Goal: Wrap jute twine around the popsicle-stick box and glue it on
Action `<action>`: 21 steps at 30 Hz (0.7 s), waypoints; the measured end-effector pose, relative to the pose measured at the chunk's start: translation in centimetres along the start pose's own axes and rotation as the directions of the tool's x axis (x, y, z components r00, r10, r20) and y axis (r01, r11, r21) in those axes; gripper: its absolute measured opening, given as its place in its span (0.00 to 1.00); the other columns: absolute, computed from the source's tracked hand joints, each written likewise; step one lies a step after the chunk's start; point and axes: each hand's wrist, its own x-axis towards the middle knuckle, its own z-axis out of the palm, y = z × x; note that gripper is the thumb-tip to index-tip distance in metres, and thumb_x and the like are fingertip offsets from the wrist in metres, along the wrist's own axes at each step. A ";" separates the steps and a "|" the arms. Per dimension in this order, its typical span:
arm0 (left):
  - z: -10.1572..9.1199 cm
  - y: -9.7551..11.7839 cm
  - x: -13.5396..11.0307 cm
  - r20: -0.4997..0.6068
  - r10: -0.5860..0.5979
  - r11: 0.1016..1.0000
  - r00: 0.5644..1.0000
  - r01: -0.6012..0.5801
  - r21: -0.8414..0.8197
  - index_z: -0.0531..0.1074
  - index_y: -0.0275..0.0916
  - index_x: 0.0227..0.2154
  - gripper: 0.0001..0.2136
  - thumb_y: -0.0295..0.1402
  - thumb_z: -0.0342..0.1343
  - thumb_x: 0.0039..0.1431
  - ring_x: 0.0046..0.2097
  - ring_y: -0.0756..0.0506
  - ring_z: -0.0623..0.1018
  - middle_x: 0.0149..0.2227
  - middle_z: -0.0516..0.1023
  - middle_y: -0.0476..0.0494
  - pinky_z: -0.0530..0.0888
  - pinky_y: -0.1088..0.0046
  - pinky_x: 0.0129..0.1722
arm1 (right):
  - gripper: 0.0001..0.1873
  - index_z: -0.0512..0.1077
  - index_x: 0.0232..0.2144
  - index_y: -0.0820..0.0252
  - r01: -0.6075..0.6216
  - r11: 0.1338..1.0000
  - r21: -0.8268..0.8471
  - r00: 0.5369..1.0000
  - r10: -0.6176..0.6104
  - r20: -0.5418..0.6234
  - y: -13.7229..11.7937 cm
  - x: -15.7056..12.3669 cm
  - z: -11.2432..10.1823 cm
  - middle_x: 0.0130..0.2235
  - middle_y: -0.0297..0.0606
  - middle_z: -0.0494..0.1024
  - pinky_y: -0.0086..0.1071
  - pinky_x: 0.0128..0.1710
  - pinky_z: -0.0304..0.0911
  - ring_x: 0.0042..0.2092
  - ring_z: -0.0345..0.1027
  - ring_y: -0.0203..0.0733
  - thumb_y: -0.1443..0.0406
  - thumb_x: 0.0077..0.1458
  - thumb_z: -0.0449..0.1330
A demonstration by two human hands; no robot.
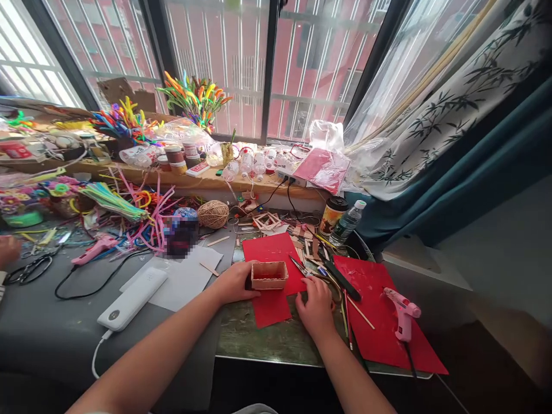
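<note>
In the head view, my left hand [238,282] grips the left end of a small open-topped wooden box [269,282]. The box appears built from craft sticks and sits over red paper [271,310], which shows through its opening. My right hand [317,302] rests to the right of the box at the paper's edge, thumb apart from the bent fingers, with nothing visible between them. Just beyond its fingertips lie scissors [298,266], their blades pointing away to the left; the hand may touch their handles, which are partly hidden.
On the right, a pink glue gun [404,316] lies on another red sheet [375,339]. A water bottle [348,221] stands behind. To the left are a white power bank [133,299], a twine ball [213,214] and pipe cleaners [114,201]. Another person's hand [9,248] shows far left.
</note>
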 end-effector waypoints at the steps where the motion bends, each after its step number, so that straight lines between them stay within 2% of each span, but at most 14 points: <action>1: 0.0 0.0 0.2 0.041 0.010 1.000 0.999 -0.010 0.011 0.79 0.47 0.50 0.29 0.37 0.76 0.41 0.48 0.32 0.82 0.47 0.85 0.42 0.74 0.61 0.48 | 0.18 0.70 0.54 0.58 -0.001 1.000 -0.002 1.000 0.001 0.010 0.2 0.1 0.2 0.58 0.50 0.72 0.54 0.63 0.57 0.62 0.62 0.59 0.68 0.61 0.56; 3: -0.1 -0.1 0.6 0.115 0.026 0.999 0.993 -0.030 0.032 0.77 0.48 0.53 0.28 0.36 0.73 0.46 0.49 0.32 0.82 0.49 0.84 0.41 0.74 0.60 0.48 | 0.18 0.70 0.54 0.58 -0.010 1.000 -0.008 0.999 0.010 0.031 0.4 0.2 0.4 0.58 0.51 0.72 0.53 0.62 0.59 0.61 0.63 0.59 0.68 0.61 0.56; 6: -0.3 -0.8 0.9 0.170 0.032 0.998 0.985 -0.041 0.052 0.77 0.48 0.53 0.25 0.35 0.71 0.50 0.49 0.31 0.82 0.49 0.84 0.41 0.73 0.59 0.49 | 0.18 0.71 0.53 0.57 -0.037 0.999 0.003 0.998 0.037 0.043 0.7 0.4 0.6 0.58 0.50 0.73 0.52 0.60 0.62 0.60 0.65 0.57 0.69 0.63 0.53; 9: -0.2 -2.1 0.8 0.202 0.026 0.998 0.979 -0.038 0.054 0.77 0.48 0.55 0.23 0.37 0.68 0.55 0.53 0.31 0.81 0.52 0.84 0.39 0.71 0.57 0.54 | 0.20 0.73 0.51 0.55 -0.072 0.997 0.035 0.996 0.070 0.059 1.0 0.6 0.6 0.57 0.48 0.74 0.51 0.60 0.63 0.59 0.66 0.56 0.72 0.63 0.49; 13: 0.2 -3.9 0.7 0.226 0.027 0.997 0.974 -0.042 0.063 0.75 0.48 0.57 0.20 0.35 0.63 0.62 0.60 0.31 0.77 0.58 0.81 0.38 0.67 0.53 0.61 | 0.22 0.74 0.51 0.54 -0.092 0.995 0.026 0.991 0.089 0.100 1.2 0.9 0.6 0.58 0.47 0.75 0.51 0.60 0.62 0.60 0.66 0.56 0.73 0.62 0.49; 18: 0.3 -4.4 1.1 0.267 0.034 0.991 0.963 -0.066 0.113 0.73 0.46 0.57 0.22 0.38 0.66 0.60 0.59 0.32 0.78 0.56 0.81 0.36 0.68 0.52 0.60 | 0.23 0.76 0.53 0.50 0.042 0.998 -0.037 0.988 -0.036 0.150 0.2 1.1 0.1 0.63 0.42 0.75 0.60 0.63 0.54 0.67 0.60 0.62 0.72 0.61 0.53; 21: 0.2 -4.1 1.4 0.253 0.041 0.990 0.966 -0.074 0.121 0.72 0.46 0.56 0.22 0.39 0.66 0.59 0.57 0.34 0.79 0.54 0.82 0.38 0.69 0.54 0.59 | 0.24 0.75 0.57 0.52 0.117 0.993 -0.016 0.982 -0.113 0.151 -0.4 1.1 -0.2 0.61 0.41 0.78 0.61 0.65 0.51 0.67 0.61 0.60 0.73 0.63 0.53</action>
